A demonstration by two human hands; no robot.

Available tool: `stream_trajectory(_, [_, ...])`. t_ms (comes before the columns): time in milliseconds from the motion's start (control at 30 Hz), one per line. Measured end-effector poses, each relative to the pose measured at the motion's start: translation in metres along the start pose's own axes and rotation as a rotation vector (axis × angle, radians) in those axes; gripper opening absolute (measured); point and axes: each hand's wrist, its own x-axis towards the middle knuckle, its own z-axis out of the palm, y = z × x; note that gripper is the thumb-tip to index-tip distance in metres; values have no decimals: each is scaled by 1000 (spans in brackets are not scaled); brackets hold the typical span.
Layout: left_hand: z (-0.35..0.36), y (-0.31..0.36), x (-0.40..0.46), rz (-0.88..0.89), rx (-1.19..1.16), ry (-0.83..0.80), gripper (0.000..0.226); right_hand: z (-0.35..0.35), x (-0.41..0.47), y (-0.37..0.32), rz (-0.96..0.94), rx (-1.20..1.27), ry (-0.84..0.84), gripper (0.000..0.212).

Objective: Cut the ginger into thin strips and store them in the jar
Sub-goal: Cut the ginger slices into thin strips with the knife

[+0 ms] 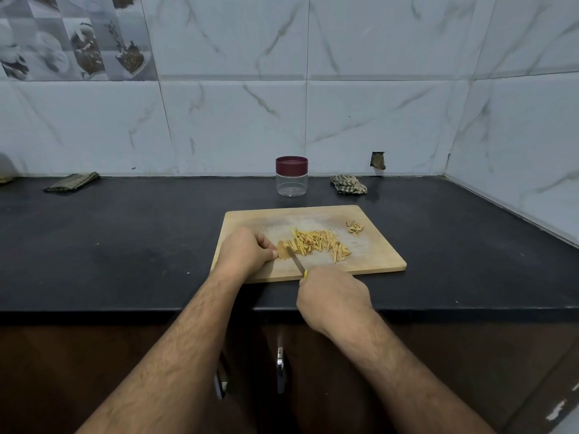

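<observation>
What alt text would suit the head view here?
A left hand holds a ginger piece on a wooden cutting board while the right hand slices it with a knife. Cut ginger strips lie beside it; a lidded, empty jar stands behind.

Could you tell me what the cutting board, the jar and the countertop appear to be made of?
Cutting board: pale wood, matte, with faint grain and a whitish worn patch. Jar: clear body, glass or plastic, cannot tell which; maroon lid looks like smooth plastic. Countertop: black, slightly glossy, probably polished stone.
</observation>
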Motion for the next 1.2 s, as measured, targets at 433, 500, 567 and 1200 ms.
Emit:
stream_trajectory(433, [7, -16, -15, 21, -234, 337, 20, 0, -1, -7, -98, -58, 9, 26])
stream_trajectory(500, [7, -18, -16, 17, -282, 359, 19, -7, 3, -6, -63, -73, 12, 27])
stream_trajectory(567, [8, -19, -17, 19, -297, 365, 18, -12, 7, 0, -14, -70, 22, 24])
stream_trajectory(1200, [10, -17, -19, 25, -305, 379, 20, -11, 5, 4, -3, -68, 42, 22])
